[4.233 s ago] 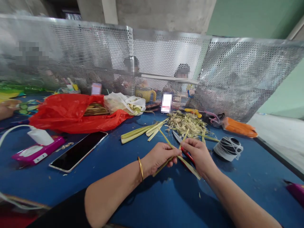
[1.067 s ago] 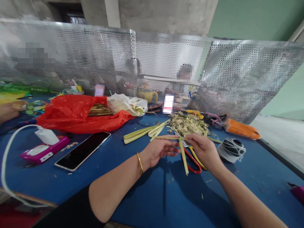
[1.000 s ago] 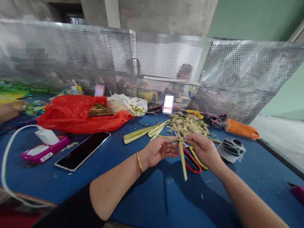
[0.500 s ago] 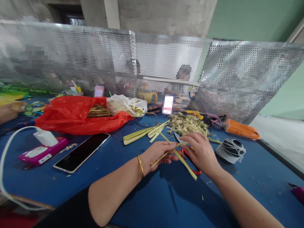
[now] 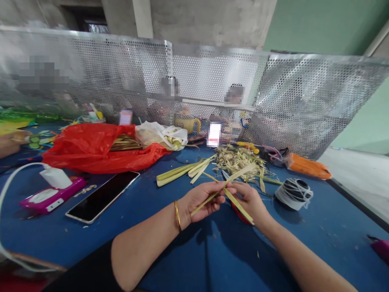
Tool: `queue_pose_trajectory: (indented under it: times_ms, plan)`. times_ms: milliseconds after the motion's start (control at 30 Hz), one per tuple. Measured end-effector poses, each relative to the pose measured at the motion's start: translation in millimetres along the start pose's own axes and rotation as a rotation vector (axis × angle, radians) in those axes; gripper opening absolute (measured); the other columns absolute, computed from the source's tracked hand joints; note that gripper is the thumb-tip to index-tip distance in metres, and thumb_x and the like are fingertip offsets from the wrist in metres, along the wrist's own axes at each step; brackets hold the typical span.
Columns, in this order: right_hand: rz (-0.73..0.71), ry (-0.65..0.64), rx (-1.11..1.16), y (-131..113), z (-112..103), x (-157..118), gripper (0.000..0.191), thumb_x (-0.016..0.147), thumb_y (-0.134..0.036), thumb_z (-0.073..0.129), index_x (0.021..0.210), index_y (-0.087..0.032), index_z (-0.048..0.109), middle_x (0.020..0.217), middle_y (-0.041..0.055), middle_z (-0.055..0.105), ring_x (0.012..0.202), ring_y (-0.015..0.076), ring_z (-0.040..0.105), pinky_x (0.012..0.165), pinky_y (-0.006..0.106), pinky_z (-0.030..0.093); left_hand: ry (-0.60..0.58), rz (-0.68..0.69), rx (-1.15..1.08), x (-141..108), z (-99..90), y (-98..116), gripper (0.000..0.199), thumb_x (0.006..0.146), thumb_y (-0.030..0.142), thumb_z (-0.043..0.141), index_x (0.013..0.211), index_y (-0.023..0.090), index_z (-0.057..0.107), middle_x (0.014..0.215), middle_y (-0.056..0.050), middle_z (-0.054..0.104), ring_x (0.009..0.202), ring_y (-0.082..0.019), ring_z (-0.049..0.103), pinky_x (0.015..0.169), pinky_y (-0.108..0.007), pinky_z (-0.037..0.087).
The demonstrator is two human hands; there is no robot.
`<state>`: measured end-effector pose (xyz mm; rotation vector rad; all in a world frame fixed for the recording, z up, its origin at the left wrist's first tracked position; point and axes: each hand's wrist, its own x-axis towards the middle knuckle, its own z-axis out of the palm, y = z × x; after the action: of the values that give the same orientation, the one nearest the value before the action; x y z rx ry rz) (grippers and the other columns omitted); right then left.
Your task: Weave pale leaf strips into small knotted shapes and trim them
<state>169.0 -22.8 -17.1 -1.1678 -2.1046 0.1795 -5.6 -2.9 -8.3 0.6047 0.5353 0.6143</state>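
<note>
Pale green leaf strips (image 5: 238,206) cross one another between my hands, above the blue table. My left hand (image 5: 205,198) pinches them where they cross, and one strip runs back under its palm. Fingertips of my right hand (image 5: 247,198) meet the left ones and are closed on the strips from the other side. One wide strip end sticks up and to the right. Under my right hand lie scissors with red handles (image 5: 240,214), mostly hidden. Just beyond are a pile of shredded leaf scraps (image 5: 240,160) and several longer cut strips (image 5: 176,172).
Left stand a phone (image 5: 103,196), a purple power strip (image 5: 53,194) with a white plug, and a red plastic bag (image 5: 88,150). Right are a spool of grey cord (image 5: 293,194) and an orange packet (image 5: 308,165). A perforated metal screen (image 5: 212,77) closes the back; another person's hand (image 5: 12,142) is far left.
My right hand has moved down and in to meet my left fingers. A wide strip end now points up to the right, where the right fingers were.
</note>
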Motion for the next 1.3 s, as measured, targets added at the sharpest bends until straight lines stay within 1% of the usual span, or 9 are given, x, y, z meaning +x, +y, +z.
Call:
queue_pose_trajectory:
  times_ms: [200,367,467,600,733,867,1033,1200,1300]
  plan:
    - [0.000,0.020,-0.031,0.0,-4.0,1.2,0.023,0.088,-0.024,0.049,0.069,-0.020,0.063,0.070,0.0034,0.065,0.072,0.0177,0.057,0.074,0.032,0.041,-0.034,0.060,0.112,-0.2,3.2,-2.4,0.010,0.083,0.018,0.061,0.087,0.010,0.066,0.086,-0.008,0.070,0.050,-0.003,0.055,0.042,-0.013,0.040]
    - [0.332,0.046,0.250,-7.7,-6.4,3.8,0.032,0.091,-0.040,0.044,0.081,-0.019,0.066,0.078,0.0038,0.069,0.074,0.0177,0.061,0.068,0.028,0.045,0.274,0.360,0.290,3.2,5.8,1.3,0.013,0.083,0.020,0.060,0.088,0.010,0.066,0.092,-0.010,0.071,0.046,-0.004,0.054,0.037,-0.014,0.034]
    - [0.427,-0.124,0.443,-17.4,-11.0,4.7,0.043,0.092,-0.046,0.038,0.070,-0.017,0.063,0.068,0.0032,0.067,0.064,0.0160,0.060,0.063,0.027,0.045,0.349,0.366,0.341,6.1,3.7,1.7,0.014,0.081,0.023,0.062,0.086,0.011,0.067,0.090,-0.010,0.071,0.047,-0.005,0.055,0.038,-0.015,0.034]
    - [0.349,-0.207,0.266,-26.1,-10.6,1.3,0.033,0.088,-0.036,0.048,0.060,-0.019,0.054,0.053,-0.0016,0.058,0.051,0.0120,0.052,0.053,0.023,0.039,0.366,0.350,0.405,8.2,2.8,-2.4,0.013,0.078,0.024,0.064,0.079,0.012,0.068,0.082,-0.008,0.071,0.045,-0.006,0.052,0.038,-0.016,0.032]
    - [0.062,-0.212,-0.100,-32.4,-7.0,-4.8,0.027,0.090,-0.024,0.044,0.065,-0.019,0.054,0.057,-0.0016,0.057,0.053,0.0112,0.050,0.056,0.023,0.034,0.472,0.375,0.579,9.7,3.1,-6.9,0.015,0.077,0.024,0.063,0.070,0.012,0.068,0.046,-0.001,0.058,0.037,-0.007,0.044,0.037,-0.017,0.027]
    - [-0.070,-0.172,-0.270,-38.7,-14.0,-5.9,0.025,0.092,-0.023,0.044,0.072,-0.020,0.059,0.063,-0.0002,0.061,0.057,0.0125,0.051,0.065,0.027,0.035,0.430,0.320,0.708,8.6,4.5,-6.0,0.017,0.076,0.024,0.063,0.063,0.013,0.066,0.039,0.002,0.052,0.034,-0.007,0.043,0.037,-0.016,0.027]
    - [0.165,0.123,-0.170,-32.9,-23.8,-0.8,0.019,0.087,-0.036,0.055,0.082,-0.020,0.065,0.068,0.0011,0.061,0.066,0.0155,0.055,0.064,0.027,0.037,0.253,0.235,0.837,-0.2,13.7,-8.3,0.029,0.080,0.033,0.056,0.061,0.012,0.065,0.059,-0.006,0.068,0.034,-0.007,0.047,0.039,-0.019,0.034]
    - [0.422,-0.067,0.331,-21.1,-18.5,3.0,0.031,0.079,-0.041,0.060,0.060,-0.019,0.053,0.052,-0.0059,0.044,0.050,0.0100,0.042,0.050,0.023,0.033,-0.014,0.036,0.980,-7.9,20.0,-21.7,0.027,0.077,0.028,0.053,0.059,0.013,0.066,0.058,-0.007,0.068,0.032,-0.008,0.046,0.038,-0.019,0.033]
    - [0.485,-0.005,0.499,-21.9,-19.3,3.9,0.032,0.079,-0.043,0.060,0.062,-0.019,0.048,0.050,-0.0072,0.040,0.047,0.0087,0.037,0.046,0.022,0.031,0.013,0.019,1.009,-5.8,16.9,-25.7,0.027,0.076,0.027,0.052,0.057,0.013,0.065,0.057,-0.007,0.067,0.032,-0.008,0.047,0.038,-0.019,0.035]
